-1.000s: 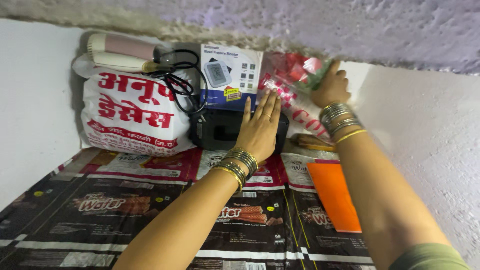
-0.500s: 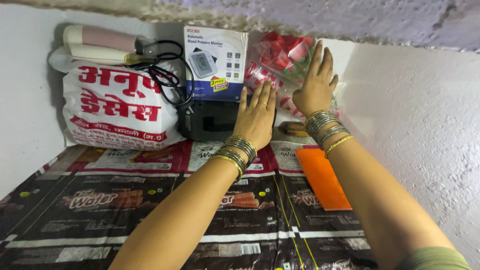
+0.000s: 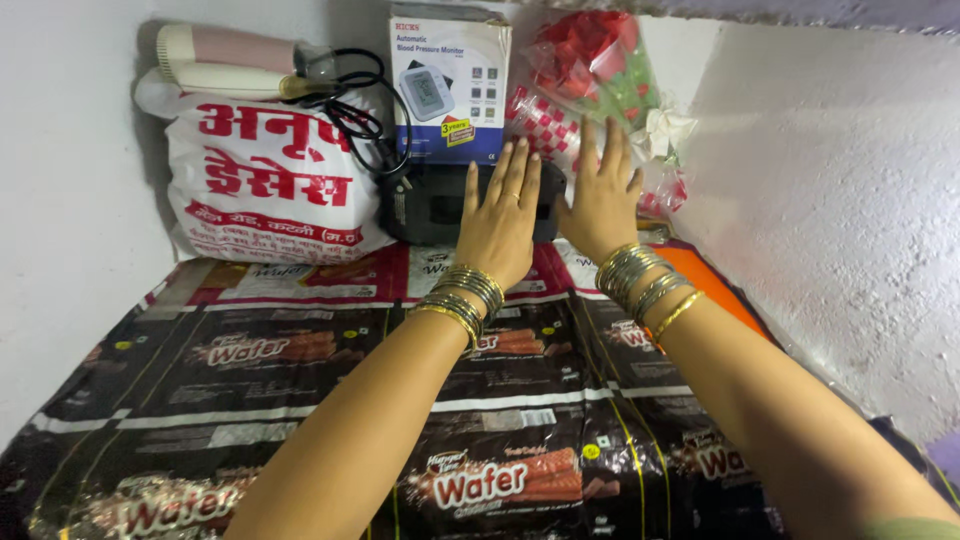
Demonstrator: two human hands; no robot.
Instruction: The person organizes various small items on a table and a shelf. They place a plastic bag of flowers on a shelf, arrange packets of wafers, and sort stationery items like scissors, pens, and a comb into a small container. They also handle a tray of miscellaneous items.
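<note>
My left hand [image 3: 503, 222] lies flat and open against the front of a black case [image 3: 437, 205] at the back of the shelf. My right hand [image 3: 600, 200] is beside it, fingers spread, resting at the case's right end. Both wrists carry metal bangles. A blue and white device box [image 3: 448, 85] stands on the black case. To the right leans a clear bag with red contents and a white bow [image 3: 590, 70].
A white plastic bag with red print [image 3: 265, 185] sits at the back left with a pink and cream hair dryer [image 3: 235, 65] and its black cord on top. An orange sheet [image 3: 715, 285] lies by the right wall. Dark printed wrapper sheeting [image 3: 300, 400] lines the shelf.
My right hand has come down from the clear red bag to the right end of the black case. My left hand stays on the case. The view has tilted down.
</note>
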